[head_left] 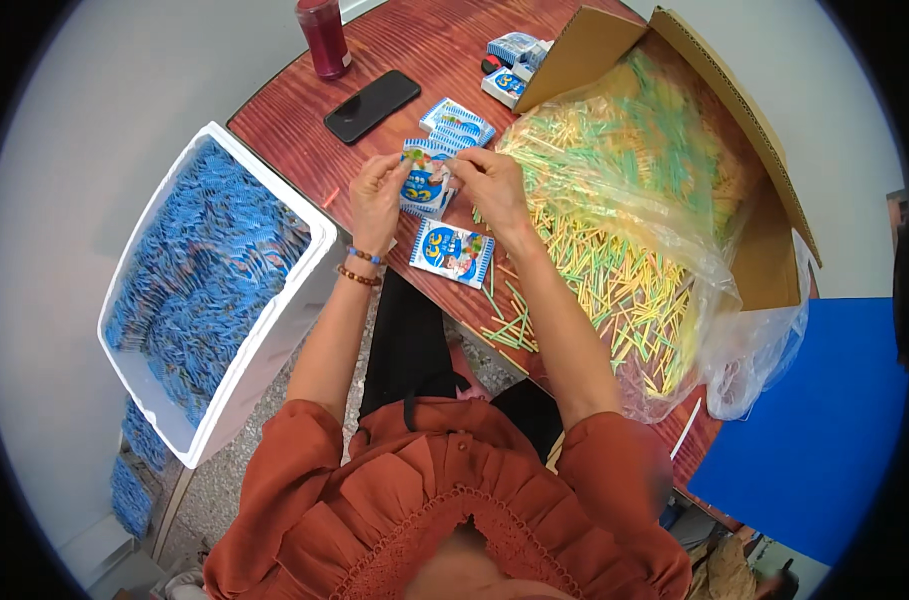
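Between my hands is a small blue-and-white printed packet [423,183] with striped ends, above the wooden table. My left hand [376,196], a beaded bracelet at its wrist, pinches the packet's left edge. My right hand [494,190] has thumb and forefinger closed at its upper right edge. Another such packet [452,252] lies flat just below, near the table's front edge. More packets [457,124] lie overlapping beyond my hands. To the right, thin yellow and green sticks [604,290], like short straws, spill from a clear plastic bag [664,215].
A white foam box [319,235] full of blue packets stands at the left. The bag reaches out of an open cardboard box [774,250]. A black phone [372,106], a red drink bottle [324,40] and small packs [504,86] sit at the back. A blue panel [804,430] is at right.
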{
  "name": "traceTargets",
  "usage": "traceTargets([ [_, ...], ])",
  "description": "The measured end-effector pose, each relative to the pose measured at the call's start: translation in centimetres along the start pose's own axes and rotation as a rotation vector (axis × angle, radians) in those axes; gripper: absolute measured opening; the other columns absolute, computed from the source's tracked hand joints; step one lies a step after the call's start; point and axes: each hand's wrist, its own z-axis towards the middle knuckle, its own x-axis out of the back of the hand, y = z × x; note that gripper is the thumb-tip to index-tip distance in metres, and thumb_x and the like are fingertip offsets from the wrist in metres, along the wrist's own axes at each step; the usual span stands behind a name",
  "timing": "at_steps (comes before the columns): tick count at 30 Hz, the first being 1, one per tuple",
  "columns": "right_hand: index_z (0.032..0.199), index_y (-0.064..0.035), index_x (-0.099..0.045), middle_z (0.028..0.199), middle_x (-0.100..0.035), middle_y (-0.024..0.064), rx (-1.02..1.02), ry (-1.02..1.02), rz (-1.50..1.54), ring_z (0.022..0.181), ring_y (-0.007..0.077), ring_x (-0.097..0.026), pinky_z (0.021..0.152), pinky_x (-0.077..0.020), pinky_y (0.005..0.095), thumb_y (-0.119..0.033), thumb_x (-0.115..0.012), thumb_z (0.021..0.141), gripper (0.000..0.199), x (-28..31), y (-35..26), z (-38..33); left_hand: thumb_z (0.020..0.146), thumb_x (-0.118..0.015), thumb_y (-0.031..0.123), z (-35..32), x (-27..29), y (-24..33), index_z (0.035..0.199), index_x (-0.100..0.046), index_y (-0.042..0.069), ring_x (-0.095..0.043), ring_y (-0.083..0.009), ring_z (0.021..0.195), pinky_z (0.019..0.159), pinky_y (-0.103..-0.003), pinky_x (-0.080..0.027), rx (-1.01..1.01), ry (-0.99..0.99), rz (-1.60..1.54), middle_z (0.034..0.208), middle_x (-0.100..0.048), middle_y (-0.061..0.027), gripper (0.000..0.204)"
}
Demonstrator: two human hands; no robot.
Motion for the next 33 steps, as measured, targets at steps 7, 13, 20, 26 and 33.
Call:
traceTargets([
  [7,0.086,0.0002,-0.068,0.07,-0.065,0.0051,-0.157,0.046,-0.148,0.062,0.0103,-0.062,0.052,-0.0448,0.0232,-0.014,-0.065,0.083,0.014,-1.0,4.1,0.5,0.087,-0.064,0.011,-0.4,0.7,-5.3,0.117,-0.06,-0.003,-0.06,-0.0131,0.097,0.082,-0.025,-0.048,0.044,-0.086,0.343,0.108,-0.064,-0.0091,0.033],
  [13,0.092,-0.0023,-0.066,0.081,-0.067,0.0118,-0.118,-0.045,-0.543,0.075,0.0245,-0.064,0.069,-0.0485,0.0338,-0.022,-0.072,0.075,0.027,2.7,1.5,-3.9,0.082,-0.068,0.012,-0.6,0.3,-3.7,0.122,-0.056,-0.001,-0.061,-0.0254,0.103,0.088,-0.033,-0.047,-0.073,-0.12,0.619,0.109,-0.063,-0.0147,0.044],
  [20,0.073,-0.0048,-0.064,0.068,-0.06,0.0096,0.1,-0.168,-0.688,0.072,0.0264,-0.06,0.062,-0.0446,0.0378,-0.026,-0.075,0.07,0.024,3.9,2.8,-6.2,0.085,-0.066,0.018,-0.8,0.4,-4.2,0.124,-0.054,0.002,-0.059,-0.0257,0.096,0.082,-0.037,-0.045,0.047,-0.035,0.251,0.1,-0.063,-0.0134,0.045],
  [26,0.077,-0.0058,-0.07,0.081,-0.068,0.0091,0.497,0.051,-0.735,0.071,0.0243,-0.062,0.059,-0.0444,0.0358,-0.017,-0.063,0.081,0.014,4.6,4.3,-7.2,0.085,-0.065,0.011,-4.1,0.2,-0.6,0.114,-0.061,0.002,-0.057,-0.0233,0.092,0.079,-0.031,-0.047,-0.054,0.025,0.364,0.101,-0.061,-0.0127,0.03],
  [33,0.087,-0.0021,-0.067,0.07,-0.065,0.0065,0.023,-0.109,-0.189,0.063,0.0153,-0.059,0.06,-0.0462,0.0298,-0.02,-0.06,0.085,0.019,8.4,-0.1,-8.8,0.084,-0.07,0.011,-6.3,-4.7,4.4,0.099,-0.065,-0.001,-0.056,-0.0076,0.071,0.063,-0.022,-0.046,0.247,-0.36,-0.04,0.083,-0.064,-0.0008,0.02],
])
